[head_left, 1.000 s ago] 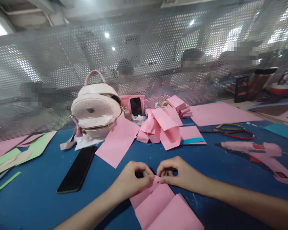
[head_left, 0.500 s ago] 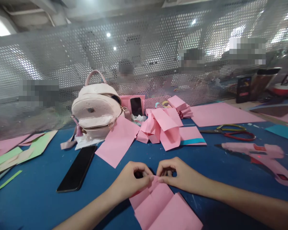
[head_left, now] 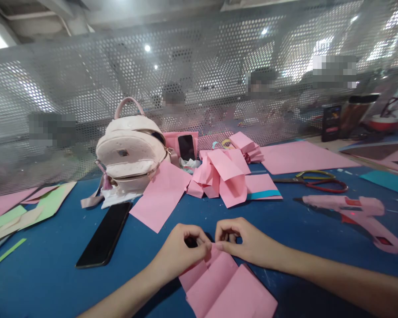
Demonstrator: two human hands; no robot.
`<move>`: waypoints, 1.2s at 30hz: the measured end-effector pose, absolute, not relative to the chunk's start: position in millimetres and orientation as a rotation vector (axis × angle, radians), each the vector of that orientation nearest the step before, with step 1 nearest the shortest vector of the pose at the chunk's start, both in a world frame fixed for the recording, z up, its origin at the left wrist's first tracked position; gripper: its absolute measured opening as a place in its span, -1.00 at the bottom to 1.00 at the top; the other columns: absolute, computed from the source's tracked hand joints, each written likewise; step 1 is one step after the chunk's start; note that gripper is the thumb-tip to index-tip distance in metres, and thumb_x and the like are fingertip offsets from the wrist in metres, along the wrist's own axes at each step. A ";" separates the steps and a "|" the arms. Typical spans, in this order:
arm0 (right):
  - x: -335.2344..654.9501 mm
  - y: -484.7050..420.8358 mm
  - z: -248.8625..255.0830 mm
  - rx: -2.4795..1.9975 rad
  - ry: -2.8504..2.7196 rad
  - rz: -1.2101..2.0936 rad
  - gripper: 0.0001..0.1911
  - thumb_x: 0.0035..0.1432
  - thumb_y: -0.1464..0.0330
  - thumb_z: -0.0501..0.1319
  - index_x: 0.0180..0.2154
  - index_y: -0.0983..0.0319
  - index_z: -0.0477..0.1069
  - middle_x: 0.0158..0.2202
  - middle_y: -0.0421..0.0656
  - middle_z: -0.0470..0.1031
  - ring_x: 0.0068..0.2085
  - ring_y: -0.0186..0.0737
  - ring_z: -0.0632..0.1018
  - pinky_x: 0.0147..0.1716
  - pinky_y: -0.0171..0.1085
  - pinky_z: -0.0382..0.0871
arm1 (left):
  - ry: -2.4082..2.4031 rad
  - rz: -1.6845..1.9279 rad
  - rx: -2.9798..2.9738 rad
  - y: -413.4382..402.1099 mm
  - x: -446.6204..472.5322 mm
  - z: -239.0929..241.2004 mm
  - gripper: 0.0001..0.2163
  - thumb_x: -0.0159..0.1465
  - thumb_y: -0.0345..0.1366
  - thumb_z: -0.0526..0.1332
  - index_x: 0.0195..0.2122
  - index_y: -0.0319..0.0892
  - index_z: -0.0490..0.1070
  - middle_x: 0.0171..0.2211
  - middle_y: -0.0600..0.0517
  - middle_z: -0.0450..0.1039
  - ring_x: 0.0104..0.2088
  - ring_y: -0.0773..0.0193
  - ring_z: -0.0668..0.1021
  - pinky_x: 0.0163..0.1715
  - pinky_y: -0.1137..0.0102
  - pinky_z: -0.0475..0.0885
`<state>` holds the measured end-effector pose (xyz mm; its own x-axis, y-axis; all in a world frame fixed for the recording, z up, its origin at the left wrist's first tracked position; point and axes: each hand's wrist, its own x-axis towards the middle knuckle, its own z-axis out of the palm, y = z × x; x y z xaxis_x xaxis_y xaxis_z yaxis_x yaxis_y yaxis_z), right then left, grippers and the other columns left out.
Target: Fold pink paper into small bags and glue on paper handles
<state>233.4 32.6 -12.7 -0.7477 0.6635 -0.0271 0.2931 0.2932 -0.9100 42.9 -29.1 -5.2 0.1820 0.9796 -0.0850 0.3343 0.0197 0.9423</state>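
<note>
A creased sheet of pink paper [head_left: 227, 282] lies near the front edge of the view, its folds running lengthwise. My left hand [head_left: 187, 245] pinches its far end between thumb and fingers. Close beside it, my right hand [head_left: 240, 240] pinches the same end from the right, thumb on top. The fingertips behind the paper are partly hidden. Beyond the hands sit a flat pink sheet [head_left: 162, 194] and a heap of folded pink paper pieces [head_left: 227, 172].
A black phone [head_left: 104, 234] lies left on the blue table [head_left: 53, 274]. A pale backpack [head_left: 131, 150] stands behind it. Scissors [head_left: 328, 181] and a pink glue gun [head_left: 354, 212] lie right. Green paper [head_left: 51, 207] is far left; a perforated metal screen [head_left: 215, 57] runs behind.
The view has shifted slightly, so the table things sit a little further left. Both hands keep their pinch on the paper, almost unmoved.
</note>
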 end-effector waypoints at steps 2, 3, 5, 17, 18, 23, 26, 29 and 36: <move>232.6 31.1 -11.9 -0.890 -2.198 1.435 -0.88 0.08 0.39 0.23 -0.47 0.28 0.39 -0.58 -0.30 0.30 -0.54 -0.39 0.28 -0.54 -0.39 0.12 | 1.314 0.847 1.480 -30.0 43.6 -5.0 -0.86 0.06 -0.46 0.16 -0.54 -0.24 0.51 -0.59 0.06 0.52 -0.54 0.34 0.47 -0.46 0.47 0.32; 232.2 30.4 -11.5 -0.897 -2.187 1.434 -0.88 0.07 0.39 0.22 -0.49 0.28 0.38 -0.58 -0.30 0.29 -0.54 -0.39 0.28 -0.54 -0.39 0.12 | 1.310 0.848 1.478 -30.5 43.9 -4.7 -0.86 0.05 -0.46 0.15 -0.54 -0.24 0.51 -0.59 0.06 0.52 -0.53 0.34 0.48 -0.46 0.47 0.33; 231.5 29.5 -11.4 -0.895 -2.170 1.438 -0.88 0.05 0.40 0.23 -0.50 0.28 0.37 -0.58 -0.30 0.29 -0.53 -0.39 0.27 -0.53 -0.39 0.11 | 1.306 0.851 1.494 -31.2 44.4 -4.0 -0.86 0.04 -0.47 0.14 -0.54 -0.24 0.50 -0.57 0.06 0.52 -0.51 0.33 0.49 -0.44 0.47 0.34; 235.0 33.4 -12.0 -0.872 -2.172 1.473 -0.94 0.05 0.48 0.20 -0.45 0.27 0.41 -0.58 -0.32 0.30 -0.54 -0.40 0.28 -0.53 -0.40 0.14 | 1.288 0.839 1.545 -32.8 40.6 -3.1 -0.86 0.07 -0.47 0.11 -0.54 -0.21 0.43 -0.57 0.09 0.46 -0.51 0.34 0.47 -0.44 0.48 0.31; 235.2 33.1 -11.6 -0.879 -2.168 1.463 -0.93 0.04 0.49 0.20 -0.47 0.27 0.39 -0.59 -0.32 0.30 -0.55 -0.41 0.28 -0.54 -0.40 0.13 | 1.289 0.836 1.555 -32.8 40.5 -3.2 -0.86 0.08 -0.48 0.11 -0.53 -0.21 0.44 -0.56 0.08 0.46 -0.50 0.33 0.47 -0.43 0.47 0.31; 234.3 32.4 -16.1 -0.884 -2.151 1.452 -0.93 0.03 0.49 0.22 -0.48 0.27 0.38 -0.59 -0.31 0.31 -0.55 -0.40 0.31 -0.54 -0.41 0.15 | 1.352 0.789 1.680 -34.0 45.1 -1.5 -0.85 0.09 -0.49 0.10 -0.53 -0.20 0.41 -0.54 0.08 0.48 -0.47 0.32 0.48 -0.36 0.45 0.33; 233.5 31.2 -21.2 -0.897 -2.155 1.455 -0.95 0.03 0.47 0.24 -0.47 0.27 0.41 -0.59 -0.30 0.34 -0.55 -0.39 0.33 -0.53 -0.40 0.17 | 1.405 0.761 1.721 -35.6 48.5 0.3 -0.87 0.14 -0.44 0.13 -0.52 -0.19 0.42 -0.52 0.09 0.47 -0.46 0.32 0.46 -0.38 0.46 0.31; 232.8 28.0 -22.2 -0.884 -2.163 1.429 -0.95 0.06 0.47 0.22 -0.45 0.26 0.42 -0.56 -0.29 0.37 -0.53 -0.39 0.34 -0.51 -0.39 0.19 | 1.405 0.772 1.740 -35.9 49.0 0.8 -0.84 0.12 -0.47 0.11 -0.51 -0.19 0.45 -0.51 0.09 0.47 -0.45 0.32 0.46 -0.38 0.46 0.31; 231.8 25.2 -13.3 -0.834 -2.161 1.391 -0.90 0.10 0.46 0.22 -0.47 0.26 0.39 -0.49 -0.26 0.42 -0.48 -0.38 0.33 -0.48 -0.39 0.17 | 1.383 0.812 1.632 -29.3 43.0 1.3 -0.84 0.10 -0.40 0.23 -0.61 -0.23 0.43 -0.61 0.06 0.46 -0.53 0.33 0.44 -0.44 0.46 0.31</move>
